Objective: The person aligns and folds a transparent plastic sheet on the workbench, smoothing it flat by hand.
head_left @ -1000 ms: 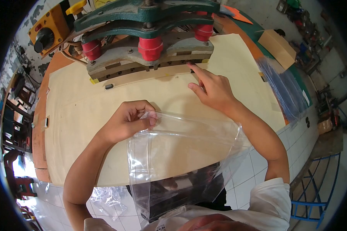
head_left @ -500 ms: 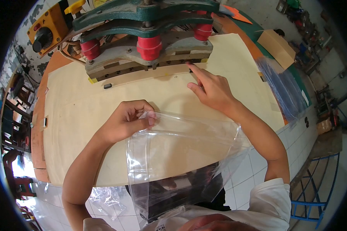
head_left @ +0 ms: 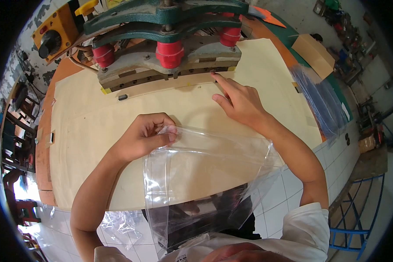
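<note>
Pinched between the thumb and fingers of my left hand (head_left: pixel 150 137) is the top edge of a clear plastic bag (head_left: pixel 214 168). The bag hangs over the table's near edge and down across my lap, its right side against my right forearm. My right hand (head_left: pixel 242 102) holds nothing; its index finger stretches up to the lower front edge of the press machine (head_left: pixel 170 65), and its thumb stands apart. Whether the fingertip touches the machine's bar I cannot tell. A small black block (head_left: pixel 123 97) lies before the bar's left end; another, partly hidden, is under my right index finger.
Pale sheeting (head_left: pixel 91 144) covers the wooden table. At back left stands a yellow control box (head_left: pixel 54 32) with a black dial. A stack of clear plastic sheets (head_left: pixel 321 100) and a cardboard box (head_left: pixel 313 56) lie at right. Crumpled plastic (head_left: pixel 122 227) is on the tiled floor.
</note>
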`<state>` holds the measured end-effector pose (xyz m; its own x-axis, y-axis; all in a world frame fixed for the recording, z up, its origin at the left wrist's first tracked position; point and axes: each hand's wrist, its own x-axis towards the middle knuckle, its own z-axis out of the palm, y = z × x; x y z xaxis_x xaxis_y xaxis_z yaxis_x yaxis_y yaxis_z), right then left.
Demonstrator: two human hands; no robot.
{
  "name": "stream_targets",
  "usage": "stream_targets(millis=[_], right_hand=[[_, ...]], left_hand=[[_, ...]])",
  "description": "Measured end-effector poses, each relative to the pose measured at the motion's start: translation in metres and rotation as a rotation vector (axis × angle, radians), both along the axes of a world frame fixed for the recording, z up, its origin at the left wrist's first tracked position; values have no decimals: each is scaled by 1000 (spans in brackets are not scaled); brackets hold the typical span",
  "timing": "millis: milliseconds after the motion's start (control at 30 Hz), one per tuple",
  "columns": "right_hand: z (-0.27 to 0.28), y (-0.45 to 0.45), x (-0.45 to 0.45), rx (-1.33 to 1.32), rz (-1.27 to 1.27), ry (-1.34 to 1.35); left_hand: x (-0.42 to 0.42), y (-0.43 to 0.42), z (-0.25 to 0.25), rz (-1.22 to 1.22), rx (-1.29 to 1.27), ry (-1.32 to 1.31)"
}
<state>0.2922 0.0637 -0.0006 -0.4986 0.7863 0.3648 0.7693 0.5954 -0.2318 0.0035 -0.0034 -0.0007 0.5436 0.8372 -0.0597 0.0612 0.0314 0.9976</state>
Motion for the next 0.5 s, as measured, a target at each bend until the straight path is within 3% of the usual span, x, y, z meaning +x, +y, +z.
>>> stream_targets(millis=[500], right_hand=[[-9,6,-1,174,45,-21]], left_hand=[[-1,0,1,-4,-12,-7]])
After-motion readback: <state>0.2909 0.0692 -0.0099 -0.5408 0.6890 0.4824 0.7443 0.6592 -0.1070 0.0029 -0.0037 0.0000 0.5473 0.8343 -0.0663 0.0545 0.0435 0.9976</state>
